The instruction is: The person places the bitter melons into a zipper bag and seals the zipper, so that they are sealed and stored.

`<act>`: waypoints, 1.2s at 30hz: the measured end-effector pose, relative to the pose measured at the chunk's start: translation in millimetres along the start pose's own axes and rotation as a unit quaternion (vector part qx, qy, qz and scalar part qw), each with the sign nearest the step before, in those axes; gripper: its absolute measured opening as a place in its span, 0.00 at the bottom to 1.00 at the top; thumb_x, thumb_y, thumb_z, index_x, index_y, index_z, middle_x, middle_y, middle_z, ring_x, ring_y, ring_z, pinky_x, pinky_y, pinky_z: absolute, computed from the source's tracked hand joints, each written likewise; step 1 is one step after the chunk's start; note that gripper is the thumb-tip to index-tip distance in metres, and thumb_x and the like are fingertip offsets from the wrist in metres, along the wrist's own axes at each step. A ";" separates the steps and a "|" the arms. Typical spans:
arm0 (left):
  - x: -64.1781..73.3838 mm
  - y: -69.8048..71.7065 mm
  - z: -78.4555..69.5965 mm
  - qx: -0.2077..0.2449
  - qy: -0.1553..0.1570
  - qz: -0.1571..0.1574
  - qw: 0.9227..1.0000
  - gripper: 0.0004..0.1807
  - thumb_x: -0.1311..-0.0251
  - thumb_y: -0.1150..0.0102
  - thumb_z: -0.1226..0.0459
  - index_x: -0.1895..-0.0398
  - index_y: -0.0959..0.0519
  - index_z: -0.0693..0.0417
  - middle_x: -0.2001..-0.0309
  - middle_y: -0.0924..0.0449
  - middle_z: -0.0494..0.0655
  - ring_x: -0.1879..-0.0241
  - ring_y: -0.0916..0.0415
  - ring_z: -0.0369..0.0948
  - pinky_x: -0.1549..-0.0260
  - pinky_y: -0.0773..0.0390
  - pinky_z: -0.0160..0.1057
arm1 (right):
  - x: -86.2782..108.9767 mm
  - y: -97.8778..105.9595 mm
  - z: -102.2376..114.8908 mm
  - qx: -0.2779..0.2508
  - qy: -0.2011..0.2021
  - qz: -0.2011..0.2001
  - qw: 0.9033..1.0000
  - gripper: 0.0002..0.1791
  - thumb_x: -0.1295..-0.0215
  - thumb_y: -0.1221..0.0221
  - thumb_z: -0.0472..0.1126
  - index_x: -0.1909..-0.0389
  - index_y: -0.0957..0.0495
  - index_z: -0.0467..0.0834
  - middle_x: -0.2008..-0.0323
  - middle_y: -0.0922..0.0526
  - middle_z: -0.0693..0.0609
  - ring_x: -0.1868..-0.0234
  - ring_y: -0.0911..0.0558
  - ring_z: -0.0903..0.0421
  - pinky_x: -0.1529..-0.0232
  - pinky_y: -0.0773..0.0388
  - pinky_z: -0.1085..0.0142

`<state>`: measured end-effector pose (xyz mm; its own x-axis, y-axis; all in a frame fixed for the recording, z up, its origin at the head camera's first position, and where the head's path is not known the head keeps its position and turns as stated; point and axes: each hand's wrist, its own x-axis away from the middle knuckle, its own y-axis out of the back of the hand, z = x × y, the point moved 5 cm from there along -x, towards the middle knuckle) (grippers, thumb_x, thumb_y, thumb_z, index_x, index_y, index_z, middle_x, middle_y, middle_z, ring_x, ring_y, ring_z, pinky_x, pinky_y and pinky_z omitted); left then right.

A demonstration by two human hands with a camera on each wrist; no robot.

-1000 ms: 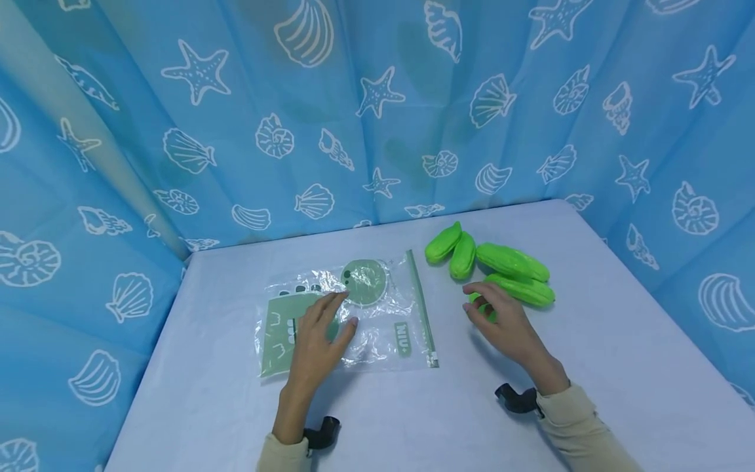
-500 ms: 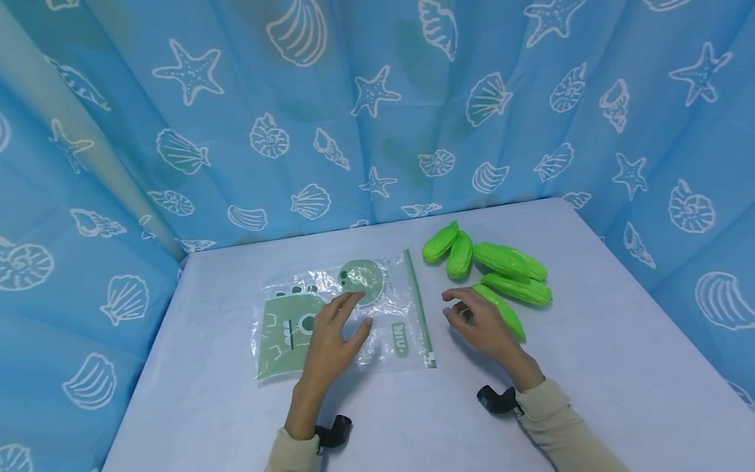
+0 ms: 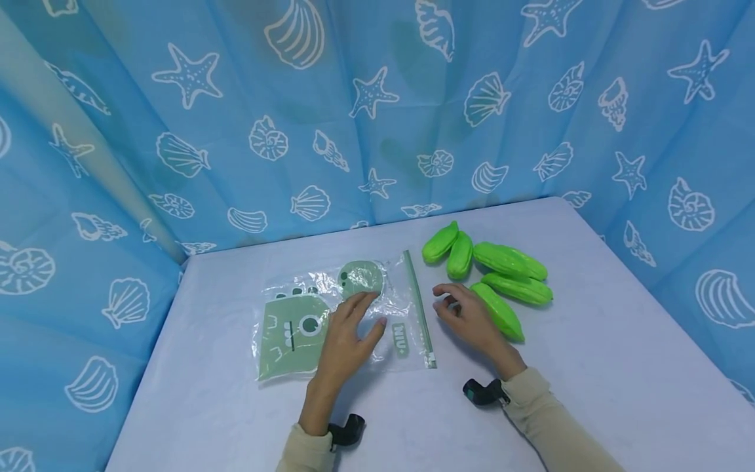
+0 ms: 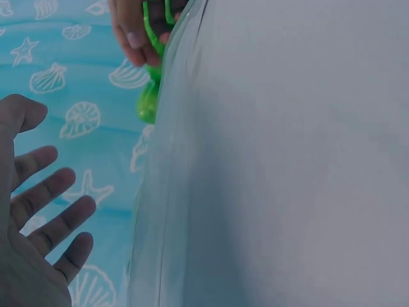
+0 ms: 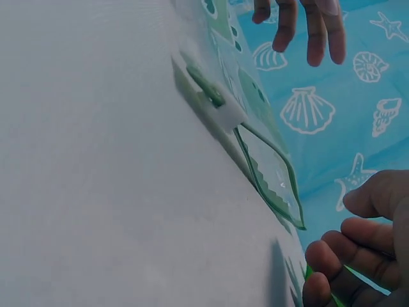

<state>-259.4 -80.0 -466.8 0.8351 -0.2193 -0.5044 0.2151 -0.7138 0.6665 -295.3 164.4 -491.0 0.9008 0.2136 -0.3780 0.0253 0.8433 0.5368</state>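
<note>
A clear zip bag (image 3: 283, 354) with a green cartoon print lies flat, its green zip strip (image 3: 419, 301) on the right side. A white slider (image 5: 229, 118) sits on the strip, and the bag's mouth gapes beside it in the right wrist view. My left hand (image 3: 347, 344) hovers over the bag, fingers spread and holding nothing. Between strip and green pieces is my right hand (image 3: 472, 324), fingers loosely bent around nothing. Just beside it lies a bright green cucumber-shaped piece (image 3: 501, 313); several similar pieces (image 3: 510, 260) are grouped behind.
A white cloth covers the table (image 3: 206, 419). Blue curtains (image 3: 377, 131) with shell and starfish prints hang behind and along both sides. Black wrist cameras (image 3: 348, 431) are strapped at both sleeves.
My right hand has drawn left from the green pieces toward the zip strip, uncovering the nearest piece. My left hand has shifted right across the bag.
</note>
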 end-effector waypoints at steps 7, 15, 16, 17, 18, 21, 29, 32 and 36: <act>-7.7 -12.2 -8.4 0.003 -0.023 0.015 1.000 0.26 0.34 0.39 0.54 0.33 0.25 0.44 0.37 0.26 0.47 0.37 0.30 0.45 0.40 0.30 0.52 | -4.9 -7.7 -6.1 -0.007 -0.004 0.002 1.000 0.16 0.33 0.37 0.34 0.47 0.22 0.34 0.53 0.19 0.43 0.60 0.19 0.52 0.63 0.22 0.67; -12.0 -19.2 -7.5 -0.004 -0.027 0.026 0.999 0.25 0.34 0.40 0.53 0.33 0.25 0.44 0.37 0.26 0.46 0.37 0.30 0.44 0.41 0.29 0.51 | -10.5 -15.3 -12.5 0.032 -0.023 0.022 0.999 0.16 0.33 0.36 0.36 0.45 0.21 0.38 0.54 0.20 0.46 0.64 0.23 0.56 0.64 0.24 0.65; -12.5 -19.7 -7.5 -0.003 -0.031 0.025 0.999 0.25 0.34 0.39 0.53 0.34 0.25 0.44 0.37 0.25 0.46 0.38 0.29 0.44 0.42 0.29 0.51 | -11.6 -16.0 -13.2 0.037 -0.025 0.025 0.999 0.16 0.33 0.36 0.36 0.45 0.21 0.38 0.53 0.20 0.46 0.63 0.23 0.56 0.63 0.24 0.64; -12.9 -20.1 -7.7 -0.002 -0.035 0.024 0.999 0.25 0.34 0.39 0.54 0.34 0.24 0.45 0.37 0.25 0.46 0.38 0.29 0.44 0.42 0.29 0.51 | -12.6 -16.9 -14.3 0.043 -0.024 0.028 0.998 0.16 0.33 0.36 0.36 0.45 0.20 0.38 0.52 0.20 0.47 0.62 0.22 0.56 0.62 0.23 0.64; -13.2 -20.6 -7.9 -0.001 -0.038 0.024 0.999 0.25 0.34 0.39 0.54 0.34 0.24 0.45 0.38 0.25 0.46 0.38 0.29 0.45 0.43 0.29 0.51 | -13.4 -17.6 -15.3 0.046 -0.024 0.031 0.998 0.16 0.33 0.36 0.36 0.46 0.20 0.38 0.51 0.20 0.46 0.60 0.22 0.55 0.61 0.23 0.63; -12.9 -23.0 -8.2 -0.001 -0.041 0.027 0.999 0.25 0.35 0.38 0.54 0.35 0.24 0.46 0.38 0.25 0.46 0.39 0.28 0.45 0.44 0.28 0.50 | -14.4 -19.5 -18.3 0.051 -0.032 0.039 0.997 0.16 0.33 0.36 0.37 0.46 0.19 0.38 0.48 0.22 0.46 0.56 0.21 0.53 0.56 0.21 0.60; -14.2 -28.8 -7.7 -0.011 -0.035 0.044 0.998 0.24 0.33 0.39 0.53 0.35 0.23 0.46 0.38 0.25 0.46 0.38 0.29 0.45 0.42 0.29 0.51 | -14.4 -22.1 -22.9 0.060 -0.054 0.056 0.995 0.20 0.33 0.34 0.43 0.43 0.19 0.41 0.43 0.27 0.45 0.46 0.22 0.46 0.44 0.24 0.52; -15.9 -29.8 -8.1 -0.008 -0.044 0.043 0.998 0.24 0.34 0.39 0.54 0.36 0.23 0.46 0.38 0.25 0.47 0.38 0.29 0.45 0.41 0.30 0.52 | -14.8 -23.9 -23.0 0.072 -0.040 0.056 0.995 0.21 0.34 0.33 0.43 0.42 0.19 0.41 0.42 0.28 0.44 0.44 0.24 0.46 0.43 0.25 0.51; -19.4 -32.6 -9.9 -0.004 -0.058 0.041 0.997 0.23 0.35 0.38 0.55 0.37 0.22 0.48 0.38 0.24 0.48 0.38 0.28 0.45 0.42 0.29 0.53 | -15.1 -25.7 -19.9 0.081 -0.006 0.052 0.995 0.22 0.37 0.31 0.41 0.43 0.19 0.39 0.43 0.28 0.43 0.45 0.24 0.46 0.44 0.25 0.50</act>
<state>-277.5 -45.9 -473.4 0.7863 -0.3530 -0.5071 0.1518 -0.6852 0.7124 -318.2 149.4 -514.1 0.9076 0.2885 -0.3049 0.0000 0.7264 0.6872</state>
